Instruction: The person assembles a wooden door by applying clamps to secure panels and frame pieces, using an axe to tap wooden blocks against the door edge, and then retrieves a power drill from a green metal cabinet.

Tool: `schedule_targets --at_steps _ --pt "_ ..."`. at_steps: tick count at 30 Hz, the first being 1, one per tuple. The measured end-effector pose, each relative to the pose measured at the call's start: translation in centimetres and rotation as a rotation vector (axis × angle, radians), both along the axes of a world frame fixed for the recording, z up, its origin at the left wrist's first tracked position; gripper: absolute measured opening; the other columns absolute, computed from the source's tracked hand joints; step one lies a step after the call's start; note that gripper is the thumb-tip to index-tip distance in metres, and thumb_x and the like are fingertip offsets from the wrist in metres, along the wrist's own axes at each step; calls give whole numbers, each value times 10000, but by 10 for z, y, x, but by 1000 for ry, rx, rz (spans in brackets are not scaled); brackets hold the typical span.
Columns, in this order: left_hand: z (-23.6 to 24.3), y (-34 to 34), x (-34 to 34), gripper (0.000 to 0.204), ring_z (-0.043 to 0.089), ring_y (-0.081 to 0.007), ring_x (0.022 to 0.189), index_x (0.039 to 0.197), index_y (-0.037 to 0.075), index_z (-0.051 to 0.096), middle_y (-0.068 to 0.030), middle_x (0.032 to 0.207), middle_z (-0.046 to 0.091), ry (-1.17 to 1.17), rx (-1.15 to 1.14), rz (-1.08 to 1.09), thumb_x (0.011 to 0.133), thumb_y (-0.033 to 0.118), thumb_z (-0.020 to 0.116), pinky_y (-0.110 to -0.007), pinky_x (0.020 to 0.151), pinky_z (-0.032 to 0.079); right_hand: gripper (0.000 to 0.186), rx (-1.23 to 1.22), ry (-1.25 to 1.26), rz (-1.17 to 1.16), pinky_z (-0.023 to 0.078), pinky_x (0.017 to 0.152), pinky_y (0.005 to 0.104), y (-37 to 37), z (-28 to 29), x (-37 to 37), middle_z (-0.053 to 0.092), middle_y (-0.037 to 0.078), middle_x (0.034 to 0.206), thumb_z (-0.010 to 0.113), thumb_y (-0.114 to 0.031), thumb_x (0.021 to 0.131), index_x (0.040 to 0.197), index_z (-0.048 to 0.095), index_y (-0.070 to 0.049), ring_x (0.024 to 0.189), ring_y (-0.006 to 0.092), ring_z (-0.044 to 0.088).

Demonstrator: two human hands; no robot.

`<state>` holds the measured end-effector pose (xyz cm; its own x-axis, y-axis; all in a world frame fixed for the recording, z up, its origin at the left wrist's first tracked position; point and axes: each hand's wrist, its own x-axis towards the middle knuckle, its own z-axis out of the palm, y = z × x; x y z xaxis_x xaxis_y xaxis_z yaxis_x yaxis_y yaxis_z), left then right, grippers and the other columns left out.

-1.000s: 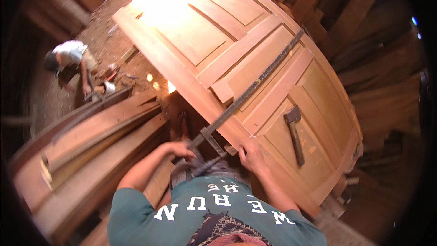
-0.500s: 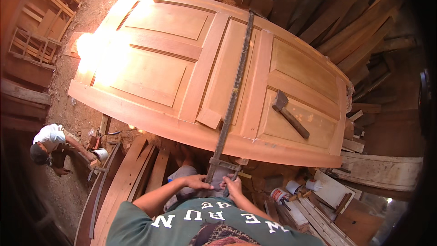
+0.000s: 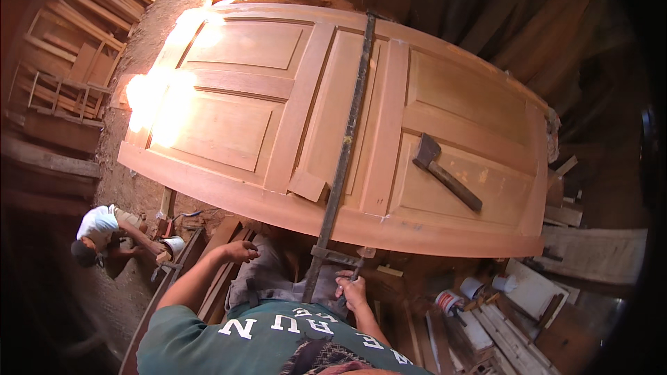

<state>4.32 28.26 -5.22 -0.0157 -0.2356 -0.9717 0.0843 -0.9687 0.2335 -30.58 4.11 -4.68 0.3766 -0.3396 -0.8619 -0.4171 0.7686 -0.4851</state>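
A long metal bar clamp [image 3: 353,118] lies across a panelled wooden door [image 3: 278,90], its jaw and screw end at the near edge. My right hand [image 3: 353,290] is closed around the clamp's screw handle [image 3: 355,272], just below that edge. Off to the left of the bar, my left hand [image 3: 240,251] hangs in the air with loosely bent fingers; nothing shows in it. A small wood block [image 3: 308,185] sits on the door beside the bar. Farther right, a hatchet [image 3: 447,171] with a dark handle rests on a door panel.
At the left, another person [image 3: 104,232] bends over a white bucket [image 3: 174,245]. Stacked boards [image 3: 486,7] lean behind the door. Tubs [image 3: 450,300] and wood strips [image 3: 486,326] lie at the near right. Bright sunlight covers the door's left end.
My left hand has let go of the bar and moved up and left, away from it. My right hand stays on the screw handle. The whole view has shifted slightly.
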Motion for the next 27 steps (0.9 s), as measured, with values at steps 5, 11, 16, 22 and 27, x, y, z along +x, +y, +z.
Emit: schedule_targets --at_steps 5,11,16,22,27 --pt "81 -77 142 301 719 -188 937 1262 81 641 -89 991 743 217 -253 -1 1010 245 643 -318 815 600 263 -162 131 -33 473 448 317 10 13 12 572 45 619 681 -31 863 1111 633 42 459 154 553" --pt "30 -153 361 549 499 -363 1338 1418 40 511 -236 1407 553 -1421 -567 47 989 366 613 -510 1095 406 423 -758 648 75 521 691 424 51 -31 -8 614 124 828 700 -91 828 1225 592 4 744 302 627" --pt "-39 -204 402 703 131 -441 1544 1573 116 351 -223 1661 210 -1538 -166 125 1006 519 459 -705 1174 141 531 -1299 815 206 412 1036 526 15 99 136 569 245 1271 624 -7 799 1327 577 3 1192 446 523" --pt "-31 -212 396 691 74 -437 1560 1597 144 317 -228 1676 145 -1521 -109 134 1013 494 434 -700 1180 115 534 -1537 379 222 371 1115 464 -107 121 392 513 228 1356 530 106 850 1374 577 16 1302 416 464" --pt "-19 -220 397 699 53 -439 1565 1597 144 318 -223 1681 138 -1473 -73 91 1008 510 410 -693 1185 110 556 -1654 404 274 402 1074 538 -258 35 571 469 199 1385 595 37 837 1384 582 -58 1295 418 439"
